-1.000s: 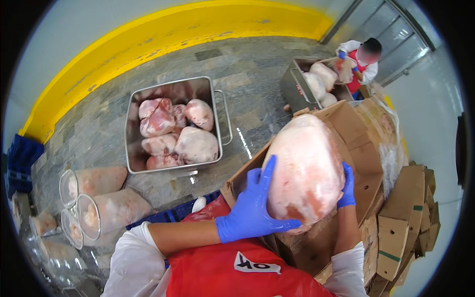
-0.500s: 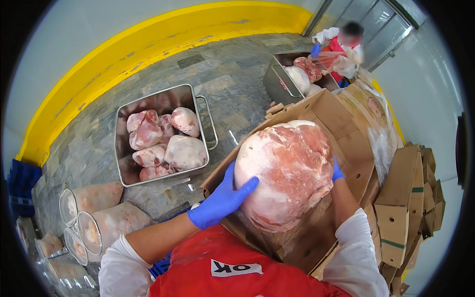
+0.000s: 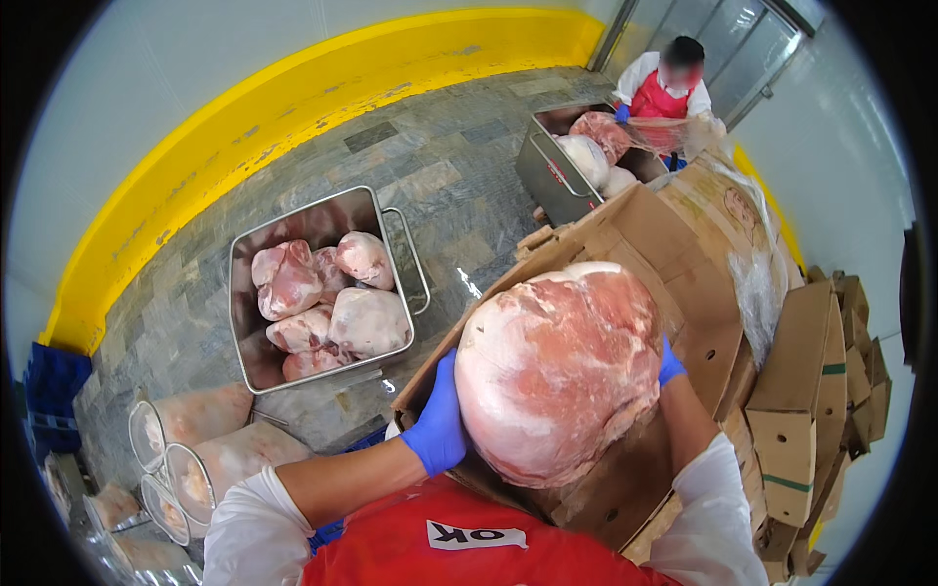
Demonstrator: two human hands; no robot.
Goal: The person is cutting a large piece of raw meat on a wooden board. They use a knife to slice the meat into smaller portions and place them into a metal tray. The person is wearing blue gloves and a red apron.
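Note:
A large, rounded cut of raw meat (image 3: 559, 376), pink with pale fat, is held between my blue-gloved hands above an opened cardboard box (image 3: 684, 283). My left hand (image 3: 437, 420) presses against its left side, fingers partly hidden behind and beneath it. Round the right edge wraps my right hand (image 3: 671, 363); most of its fingers are out of sight behind the meat. To the left on the floor stands a metal bin (image 3: 305, 207) with several similar cuts of meat (image 3: 369, 320) in it.
Bags of pale pieces in wire rings (image 3: 230, 459) stand at lower left, below blue crates (image 3: 57, 391). Flattened cardboard (image 3: 796, 400) leans at right. Far off, a co-worker (image 3: 664, 93) handles plastic film beside another metal bin (image 3: 552, 171). A yellow kerb (image 3: 322, 83) borders the floor.
My left thumb has slid off the meat's upper face toward its side. The meat sits slightly lower in the picture. The co-worker has straightened somewhat, still holding the film.

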